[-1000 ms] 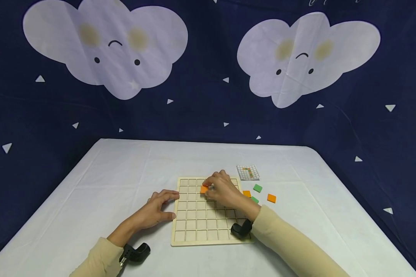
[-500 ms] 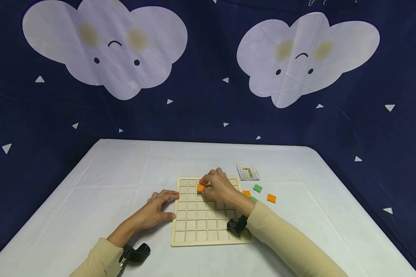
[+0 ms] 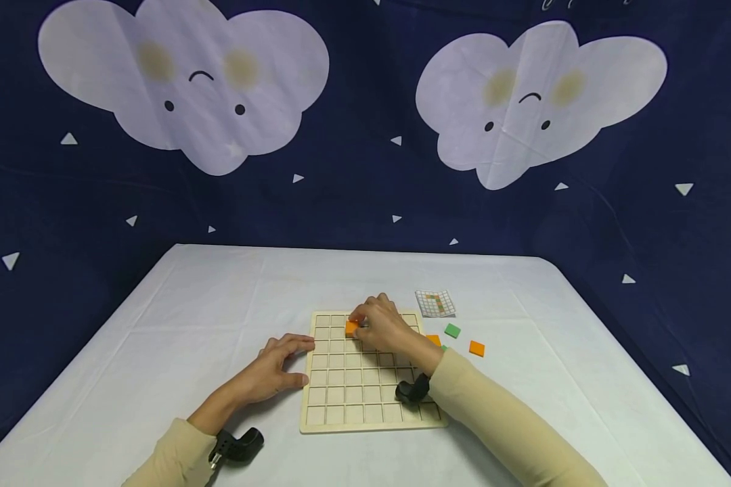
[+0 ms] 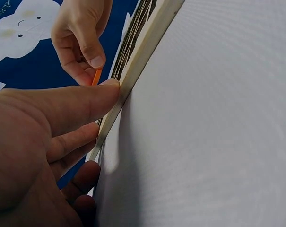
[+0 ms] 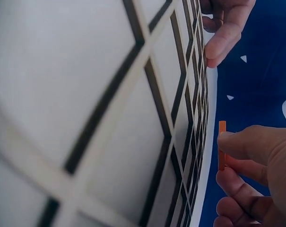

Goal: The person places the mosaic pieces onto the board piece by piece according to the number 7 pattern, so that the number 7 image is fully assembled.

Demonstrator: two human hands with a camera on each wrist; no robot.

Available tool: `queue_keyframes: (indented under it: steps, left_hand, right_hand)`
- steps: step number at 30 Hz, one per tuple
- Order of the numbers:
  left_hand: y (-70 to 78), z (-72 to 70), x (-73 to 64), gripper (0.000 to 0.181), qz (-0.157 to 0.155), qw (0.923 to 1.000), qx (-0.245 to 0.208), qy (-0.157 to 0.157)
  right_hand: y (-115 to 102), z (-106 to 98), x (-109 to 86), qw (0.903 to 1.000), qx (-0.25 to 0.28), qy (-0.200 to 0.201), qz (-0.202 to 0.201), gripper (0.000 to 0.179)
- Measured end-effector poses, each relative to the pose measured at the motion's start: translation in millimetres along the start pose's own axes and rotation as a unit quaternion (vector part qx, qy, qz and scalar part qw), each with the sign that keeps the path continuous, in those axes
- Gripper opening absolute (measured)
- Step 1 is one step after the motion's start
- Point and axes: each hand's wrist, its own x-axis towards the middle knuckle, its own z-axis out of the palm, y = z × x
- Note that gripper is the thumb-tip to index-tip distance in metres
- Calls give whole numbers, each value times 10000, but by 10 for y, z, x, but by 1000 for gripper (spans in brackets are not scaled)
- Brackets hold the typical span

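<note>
Between thumb and fingers my right hand (image 3: 384,326) pinches a thin orange square tile (image 3: 351,329), held above the far rows of a pale wooden grid board (image 3: 336,395). Seen from the right wrist, that tile (image 5: 221,145) is edge-on, standing off the board's raised grid lines. My left hand (image 3: 274,367) rests at the board's left side, fingers fairly straight. In the left wrist view its thumb and fingertips touch the board's edge (image 4: 133,66).
Right of the board lie a green tile (image 3: 453,331) and an orange tile (image 3: 477,348). Another orange tile (image 3: 433,339) sits by the board's right edge, partly behind my right arm. A small card (image 3: 436,304) printed with a coloured grid pattern lies at the back right on the white-covered table (image 3: 231,291).
My right hand has moved slightly left and away from me across the board with the orange tile. My left hand has stayed at the board's left edge.
</note>
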Motion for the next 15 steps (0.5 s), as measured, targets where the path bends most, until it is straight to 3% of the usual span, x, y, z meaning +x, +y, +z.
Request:
queue_keyframes:
  steps: [15]
  left_hand:
    - [7, 8, 3, 55, -55, 10000, -51, 26]
  right_hand:
    - [63, 43, 25, 9997, -13, -258, 17, 22]
